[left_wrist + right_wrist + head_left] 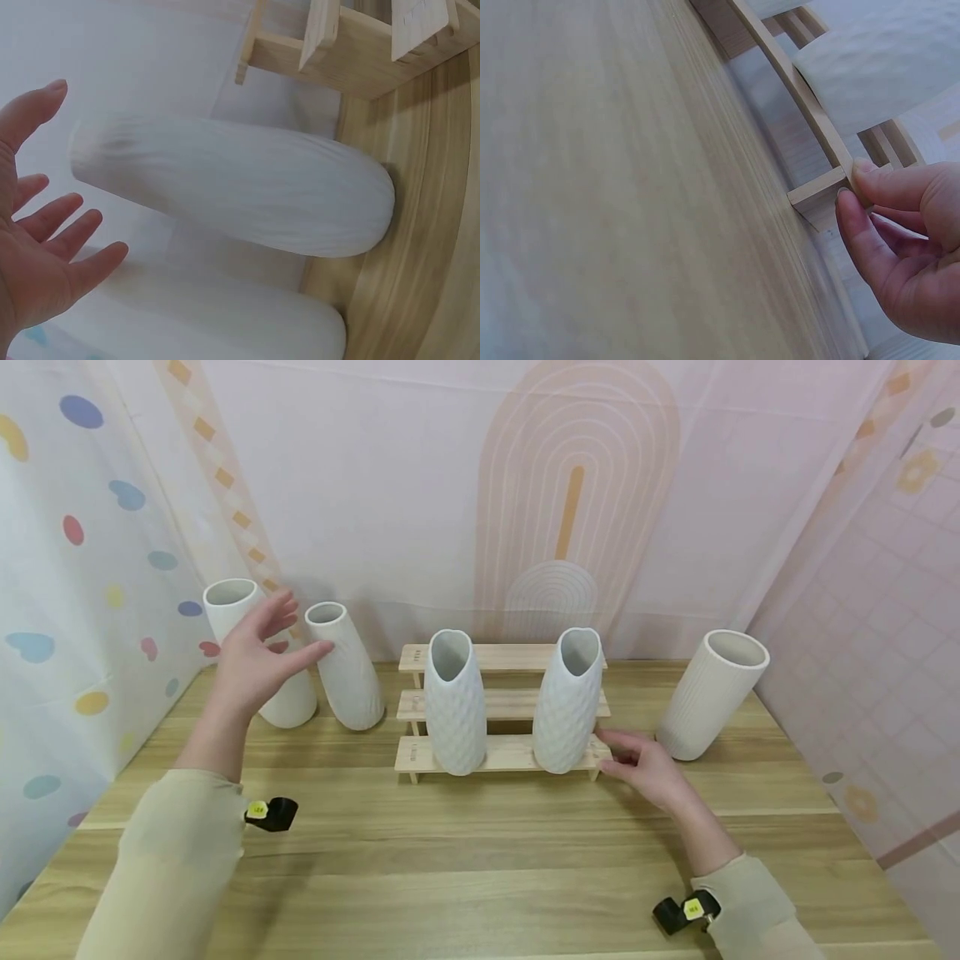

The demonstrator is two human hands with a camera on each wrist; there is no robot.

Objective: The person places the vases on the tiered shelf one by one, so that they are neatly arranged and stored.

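Note:
A three-tier wooden stand (513, 752) carries two white vases with dimpled sides and notched rims, the left vase (457, 722) and the right vase (566, 718), on its lowest step. My right hand (647, 768) pinches the right end of that step between thumb and fingers, as the right wrist view also shows. Fingers spread, my left hand (258, 656) holds nothing. It hovers by the rims of two white vases at the left: a tall vase (291, 703), partly hidden behind the hand, and a slimmer, finely ridged vase (247, 187). In the left wrist view the hand stands apart from both.
A ribbed cream vase (708, 702) stands to the right of the stand, just beyond my right hand. Patterned curtains (375, 485) enclose the back and both sides of the wood-grain table (450, 877).

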